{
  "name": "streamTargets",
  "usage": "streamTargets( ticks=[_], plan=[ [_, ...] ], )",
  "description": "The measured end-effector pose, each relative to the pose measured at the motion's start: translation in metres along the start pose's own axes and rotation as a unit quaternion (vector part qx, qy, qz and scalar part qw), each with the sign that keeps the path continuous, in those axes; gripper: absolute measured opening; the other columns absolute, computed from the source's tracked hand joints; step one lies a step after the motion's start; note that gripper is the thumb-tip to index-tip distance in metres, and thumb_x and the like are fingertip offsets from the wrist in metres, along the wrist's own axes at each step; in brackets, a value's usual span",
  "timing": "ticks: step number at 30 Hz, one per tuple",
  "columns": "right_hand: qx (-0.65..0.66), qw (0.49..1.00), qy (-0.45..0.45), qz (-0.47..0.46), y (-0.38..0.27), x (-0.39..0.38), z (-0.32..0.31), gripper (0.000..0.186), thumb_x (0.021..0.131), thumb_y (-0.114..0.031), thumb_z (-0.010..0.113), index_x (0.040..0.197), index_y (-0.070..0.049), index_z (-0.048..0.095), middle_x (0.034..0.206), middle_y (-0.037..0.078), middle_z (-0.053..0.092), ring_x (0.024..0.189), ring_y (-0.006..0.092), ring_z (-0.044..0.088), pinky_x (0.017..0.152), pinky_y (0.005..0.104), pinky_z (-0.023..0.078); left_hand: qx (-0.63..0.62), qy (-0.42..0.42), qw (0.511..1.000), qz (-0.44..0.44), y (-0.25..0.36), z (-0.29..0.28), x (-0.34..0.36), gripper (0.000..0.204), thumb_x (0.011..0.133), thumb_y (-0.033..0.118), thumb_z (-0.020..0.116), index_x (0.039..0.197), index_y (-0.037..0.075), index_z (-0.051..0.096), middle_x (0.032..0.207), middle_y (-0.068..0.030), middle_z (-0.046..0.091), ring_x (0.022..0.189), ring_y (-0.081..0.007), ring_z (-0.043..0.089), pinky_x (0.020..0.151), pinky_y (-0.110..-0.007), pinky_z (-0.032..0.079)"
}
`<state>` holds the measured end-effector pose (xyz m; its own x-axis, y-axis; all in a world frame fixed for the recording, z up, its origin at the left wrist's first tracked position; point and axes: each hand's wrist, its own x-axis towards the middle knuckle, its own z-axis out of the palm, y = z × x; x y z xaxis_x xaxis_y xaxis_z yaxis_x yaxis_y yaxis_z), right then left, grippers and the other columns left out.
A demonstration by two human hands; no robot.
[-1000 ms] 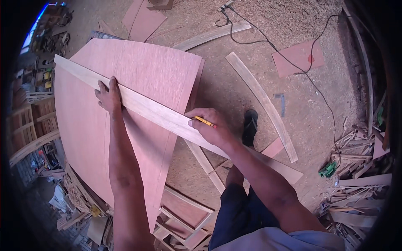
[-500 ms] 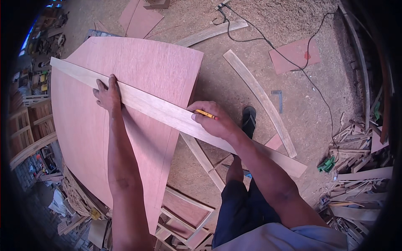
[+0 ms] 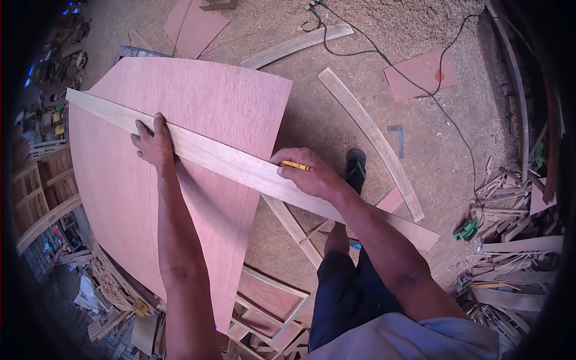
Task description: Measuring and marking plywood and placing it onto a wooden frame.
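Observation:
A long pale wooden plank (image 3: 225, 161) lies slantwise across a large pink plywood sheet (image 3: 210, 90), and its near right end sticks out past the sheet's edge. My left hand (image 3: 155, 144) presses on the plank with its fingers spread, nothing gripped. At the sheet's right edge, my right hand (image 3: 307, 174) rests against the plank, its fingers closed round a yellow pencil (image 3: 297, 165). The pencil's red end points right; its tip is hidden by the hand. Thin lines run along the plywood.
A curved wooden strip (image 3: 372, 144) and a try square (image 3: 397, 139) lie on the dusty floor to the right. Beyond runs a black cable (image 3: 384, 59) over a pink plywood offcut (image 3: 420, 75). Scrap wood (image 3: 510, 276) is heaped at right; framed panels (image 3: 273, 294) stand below.
The view has shifted slightly. My hands, the plank and the pencil hold nearly the same places against the plywood sheet.

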<state>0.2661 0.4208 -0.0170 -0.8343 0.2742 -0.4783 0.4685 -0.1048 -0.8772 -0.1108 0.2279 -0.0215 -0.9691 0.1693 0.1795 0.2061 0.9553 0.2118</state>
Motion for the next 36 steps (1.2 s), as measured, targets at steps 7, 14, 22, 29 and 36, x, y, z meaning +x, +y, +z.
streamTargets(
  ticks=[7, 14, 22, 29, 36],
  plan=[
    [0.009, 0.999, -0.032, -0.004, 0.005, 0.006, -0.013, 0.03, 0.094, -0.014, 0.07, 0.122, -0.004, 0.075, 0.112, 0.014, 0.077, 0.11, 0.0251, 0.072, 0.1, 0.0382, 0.053, 0.0, -0.003, 1.0, -0.008, 0.015, 0.001, -0.006, 0.102, 0.094, 0.079, 0.054, 0.167, 0.009, 0.043, 0.17, -0.0306, 0.036, 0.162, -0.0426, 0.028, 0.129, -0.061, 0.018],
    [-0.037, 0.994, 0.071, -0.076, 0.003, 0.004, 0.009, 0.019, 0.098, -0.015, 0.073, 0.113, -0.004, 0.074, 0.099, 0.014, 0.076, 0.095, 0.0236, 0.074, 0.086, 0.0374, 0.056, 0.037, 0.027, 0.999, 0.017, 0.021, -0.007, -0.006, 0.09, 0.099, 0.063, 0.056, 0.163, 0.001, 0.046, 0.164, -0.0411, 0.035, 0.156, -0.0522, 0.031, 0.128, -0.062, 0.019],
    [0.033, 0.988, 0.148, 0.013, -0.012, 0.002, 0.03, 0.018, 0.098, -0.016, 0.076, 0.106, 0.0, 0.074, 0.086, 0.007, 0.072, 0.082, 0.0133, 0.066, 0.077, 0.0319, 0.053, 0.019, 0.033, 0.999, 0.015, 0.032, -0.015, -0.01, 0.088, 0.099, 0.058, 0.062, 0.16, -0.003, 0.047, 0.162, -0.0398, 0.036, 0.157, -0.0516, 0.028, 0.129, -0.063, 0.016],
    [0.007, 0.987, 0.155, 0.05, -0.025, 0.003, 0.031, 0.02, 0.095, -0.018, 0.078, 0.106, -0.001, 0.077, 0.089, 0.01, 0.075, 0.083, 0.0183, 0.071, 0.078, 0.0328, 0.056, -0.011, 0.025, 0.998, -0.054, 0.022, -0.007, 0.046, 0.095, 0.099, 0.066, 0.061, 0.165, 0.001, 0.04, 0.168, -0.0389, 0.03, 0.161, -0.0509, 0.022, 0.131, -0.063, 0.012],
    [0.079, 0.982, 0.148, 0.089, -0.019, 0.003, 0.03, 0.016, 0.097, -0.013, 0.079, 0.107, 0.0, 0.077, 0.086, 0.0, 0.068, 0.081, 0.009, 0.06, 0.074, 0.0269, 0.048, -0.047, 0.021, 0.989, -0.139, 0.012, -0.003, 0.104, 0.098, 0.096, 0.067, 0.062, 0.167, 0.004, 0.039, 0.176, -0.0251, 0.03, 0.165, -0.0427, 0.021, 0.132, -0.061, 0.011]
  ],
)
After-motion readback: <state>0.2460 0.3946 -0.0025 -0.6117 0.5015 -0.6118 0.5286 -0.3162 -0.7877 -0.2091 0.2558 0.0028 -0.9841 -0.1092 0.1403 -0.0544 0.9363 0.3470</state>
